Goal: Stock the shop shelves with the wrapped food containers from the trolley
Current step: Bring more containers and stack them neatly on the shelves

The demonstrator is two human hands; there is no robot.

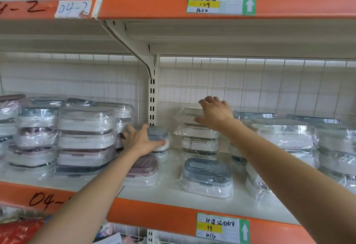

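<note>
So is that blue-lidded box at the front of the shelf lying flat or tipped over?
Flat. The blue-lidded box sits on its base on the shelf, ridged lid facing up, plastic wrap still on.

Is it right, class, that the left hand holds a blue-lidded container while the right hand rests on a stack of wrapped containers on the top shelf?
Not quite. In the head view the right hand rests on the stack of wrapped containers on the middle shelf, not the top one. The left hand does hold the blue-lidded container.
</note>
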